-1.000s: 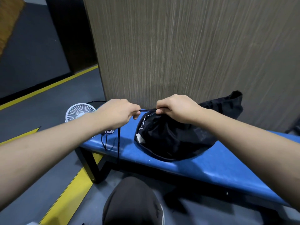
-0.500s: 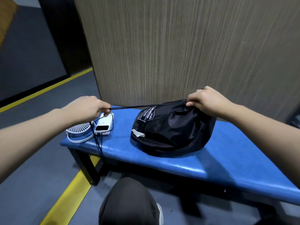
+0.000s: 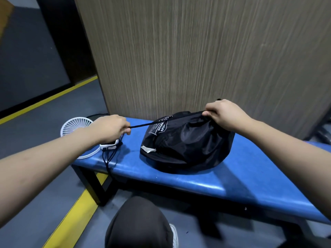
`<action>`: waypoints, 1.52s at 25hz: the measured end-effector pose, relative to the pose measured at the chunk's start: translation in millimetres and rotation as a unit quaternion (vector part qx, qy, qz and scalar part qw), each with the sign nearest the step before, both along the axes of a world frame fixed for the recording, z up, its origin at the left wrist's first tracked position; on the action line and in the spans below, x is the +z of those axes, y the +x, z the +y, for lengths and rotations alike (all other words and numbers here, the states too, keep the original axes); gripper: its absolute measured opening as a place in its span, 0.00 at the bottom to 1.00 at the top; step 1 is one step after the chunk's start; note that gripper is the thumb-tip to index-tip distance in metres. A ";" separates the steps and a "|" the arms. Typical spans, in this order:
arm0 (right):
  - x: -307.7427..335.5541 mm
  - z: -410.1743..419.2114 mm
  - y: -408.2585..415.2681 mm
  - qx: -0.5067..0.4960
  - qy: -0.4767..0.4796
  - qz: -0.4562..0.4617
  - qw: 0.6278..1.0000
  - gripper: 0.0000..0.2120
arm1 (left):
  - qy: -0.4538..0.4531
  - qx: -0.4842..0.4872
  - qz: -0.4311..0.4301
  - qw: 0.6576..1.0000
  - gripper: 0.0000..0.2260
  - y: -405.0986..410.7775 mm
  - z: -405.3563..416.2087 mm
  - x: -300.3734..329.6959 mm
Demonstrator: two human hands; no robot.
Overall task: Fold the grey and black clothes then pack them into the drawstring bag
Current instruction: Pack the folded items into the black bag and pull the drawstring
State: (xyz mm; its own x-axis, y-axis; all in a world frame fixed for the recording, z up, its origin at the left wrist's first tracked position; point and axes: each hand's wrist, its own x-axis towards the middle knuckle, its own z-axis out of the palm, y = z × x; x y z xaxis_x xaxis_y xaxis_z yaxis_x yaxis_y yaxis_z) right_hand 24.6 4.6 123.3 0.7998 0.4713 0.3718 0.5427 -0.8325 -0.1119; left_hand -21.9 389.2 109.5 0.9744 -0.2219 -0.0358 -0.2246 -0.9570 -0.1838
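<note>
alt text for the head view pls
Two bare hands cinch a full black drawstring bag on a blue bench: the left hand pulls the cord taut, the right hand grips the bag's gathered mouth. A small white fan lies beside it.

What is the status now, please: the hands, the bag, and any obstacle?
Left hand pinches the taut drawstring; right hand grips the gathered mouth. Drawstring bag bulging on the blue bench. White fan beside left hand, apart from the bag.

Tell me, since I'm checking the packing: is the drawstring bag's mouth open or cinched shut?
Cinched. The drawstring bag is gathered under the right hand, and the left hand pulls the cord taut.
</note>
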 end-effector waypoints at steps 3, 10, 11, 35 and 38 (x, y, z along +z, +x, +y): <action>1.2 12.9 -5.4 0.019 -0.004 -0.020 1.000 0.13 | -0.009 0.011 0.011 1.000 0.14 5.8 -27.0 -2.6; 3.7 32.3 -13.1 0.065 0.006 -0.065 0.996 0.11 | -0.304 -0.147 -0.052 0.940 0.15 6.4 -159.6 31.9; 1.3 31.5 -14.8 0.074 0.009 -0.070 0.995 0.10 | -0.300 -0.147 -0.059 0.941 0.14 7.6 -166.2 33.2; -16.1 33.8 -10.5 0.054 0.070 -0.020 0.996 0.31 | -0.165 -0.037 -0.041 0.985 0.25 -11.5 -58.7 -3.8; -40.1 2.5 -10.0 -0.012 0.125 0.111 0.986 0.50 | -0.279 -0.032 0.097 0.955 0.54 -15.1 -82.1 -33.9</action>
State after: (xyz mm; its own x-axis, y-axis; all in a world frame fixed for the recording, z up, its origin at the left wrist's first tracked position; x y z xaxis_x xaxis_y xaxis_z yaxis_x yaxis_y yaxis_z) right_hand 14.6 7.1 83.2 0.8848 0.3666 0.2877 0.4614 -0.7762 -0.4297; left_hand -36.9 307.1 75.6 0.9456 -0.3172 -0.0729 -0.2632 -0.8770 0.4021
